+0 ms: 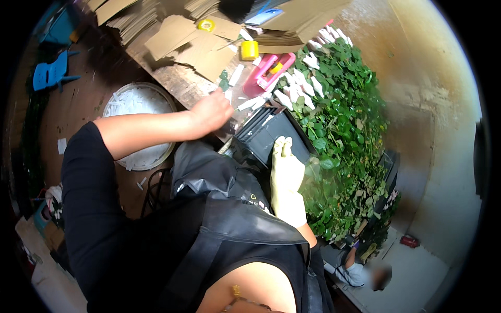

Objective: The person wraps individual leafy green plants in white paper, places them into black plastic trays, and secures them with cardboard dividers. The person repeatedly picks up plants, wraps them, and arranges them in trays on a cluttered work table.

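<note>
My bare left hand (211, 112) is over the front edge of the wooden table (185, 78), fingers curled, beside small white strips (242, 104); what they hold, if anything, is unclear. My right hand (287, 167), in a pale yellow rubber glove, lies against a dark grey plastic container (266, 128), fingers stretched along it. A pink plastic tool (255, 78) and a yellow tape roll (249, 49) sit behind. To the right is a big heap of leafy stems with white-wrapped flower heads (300, 86).
Cardboard stacks (284, 28) cover the table's back. A round tub of white strips (133, 99) stands below at left, a blue chair (47, 73) farther left. A co-worker (355, 274) is at lower right, beside foliage. A wall rises at right.
</note>
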`<state>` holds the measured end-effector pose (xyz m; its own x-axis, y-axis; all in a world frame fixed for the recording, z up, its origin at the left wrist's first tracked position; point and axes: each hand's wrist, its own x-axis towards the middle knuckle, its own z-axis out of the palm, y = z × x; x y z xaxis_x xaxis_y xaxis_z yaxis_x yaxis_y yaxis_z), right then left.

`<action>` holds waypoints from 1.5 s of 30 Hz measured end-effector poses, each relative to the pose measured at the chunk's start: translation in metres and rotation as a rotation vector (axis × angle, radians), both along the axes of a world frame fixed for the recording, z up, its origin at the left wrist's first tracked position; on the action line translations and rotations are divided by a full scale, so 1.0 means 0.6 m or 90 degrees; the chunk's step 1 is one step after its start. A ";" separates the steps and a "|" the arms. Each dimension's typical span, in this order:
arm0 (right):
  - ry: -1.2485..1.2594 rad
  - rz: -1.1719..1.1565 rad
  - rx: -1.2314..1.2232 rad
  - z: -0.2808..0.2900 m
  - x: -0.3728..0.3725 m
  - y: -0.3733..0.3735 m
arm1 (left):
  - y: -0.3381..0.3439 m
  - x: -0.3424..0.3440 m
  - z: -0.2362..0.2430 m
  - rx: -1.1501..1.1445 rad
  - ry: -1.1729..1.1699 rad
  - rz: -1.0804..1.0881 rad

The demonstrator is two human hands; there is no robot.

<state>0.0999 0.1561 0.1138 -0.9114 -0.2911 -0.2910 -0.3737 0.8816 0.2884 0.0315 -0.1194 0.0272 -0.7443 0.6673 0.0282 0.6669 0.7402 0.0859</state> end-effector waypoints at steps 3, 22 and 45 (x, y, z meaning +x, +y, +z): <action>-0.035 -0.019 0.037 0.012 -0.002 -0.013 | 0.021 0.033 -0.008 0.021 0.083 -0.073; 0.060 0.033 -0.042 -0.008 0.009 0.007 | 0.023 -0.024 0.009 0.019 0.243 -0.327; 0.065 0.011 -0.066 0.014 0.010 -0.010 | 0.135 -0.176 -0.044 -0.102 0.364 -0.152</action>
